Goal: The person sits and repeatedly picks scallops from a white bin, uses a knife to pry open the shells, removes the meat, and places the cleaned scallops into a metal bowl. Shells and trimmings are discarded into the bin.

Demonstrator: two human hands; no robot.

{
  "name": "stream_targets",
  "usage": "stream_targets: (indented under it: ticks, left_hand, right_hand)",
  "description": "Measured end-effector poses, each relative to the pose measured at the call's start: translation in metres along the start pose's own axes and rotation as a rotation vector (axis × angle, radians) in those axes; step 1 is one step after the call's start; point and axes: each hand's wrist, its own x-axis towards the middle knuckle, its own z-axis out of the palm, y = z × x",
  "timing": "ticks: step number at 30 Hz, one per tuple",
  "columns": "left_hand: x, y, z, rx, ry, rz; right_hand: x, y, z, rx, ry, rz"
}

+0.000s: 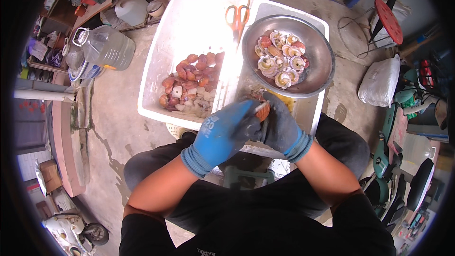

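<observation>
My left hand [225, 132] and my right hand [280, 125], both in blue and dark grey work gloves, come together in front of me. Their fingers are closed around an orange-brown scallop [263, 112]. A thin pale strip shows against the shell; what it is I cannot make out. Beyond my right hand stands a steel bowl [321, 66] with several opened scallops [283, 57] in it. Ahead of my left hand is a white foam box [154, 73] containing reddish-brown whole scallops [192, 71] and pale lumps that look like ice.
Orange-handled scissors [237, 17] lie at the box's right rim. The bowl rests on a white tray-like surface [322, 26]. Large clear water jugs [109, 47] stand at left. A white sack [379, 81], a red stool [388, 21] and a green scooter [383, 159] are at right.
</observation>
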Motion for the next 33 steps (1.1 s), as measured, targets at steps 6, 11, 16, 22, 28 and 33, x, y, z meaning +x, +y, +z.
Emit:
stream_targets:
  ticks: [6,11,16,22,28,33]
  left_hand:
    - [-0.007,0.006,-0.007,-0.017,-0.182,-0.061]
    - [-0.006,0.002,0.000,-0.037,-0.168,0.004]
    - [-0.008,0.002,0.000,-0.024,-0.196,-0.011]
    - [-0.006,0.003,0.002,-0.070,-0.176,-0.007]
    - [-0.012,0.003,0.002,-0.161,-0.239,-0.146]
    - [-0.016,0.005,0.006,0.047,-0.223,-0.111]
  right_hand:
    - [0.004,-0.023,-0.016,0.247,-0.032,-0.027]
    - [0.003,-0.022,-0.018,0.235,-0.050,-0.033]
    - [0.002,-0.018,-0.016,0.167,-0.028,-0.068]
    - [0.000,-0.018,-0.013,0.162,-0.042,-0.075]
    - [-0.001,-0.020,-0.010,0.009,-0.017,-0.138]
    - [-0.004,-0.022,-0.008,-0.169,0.021,-0.194]
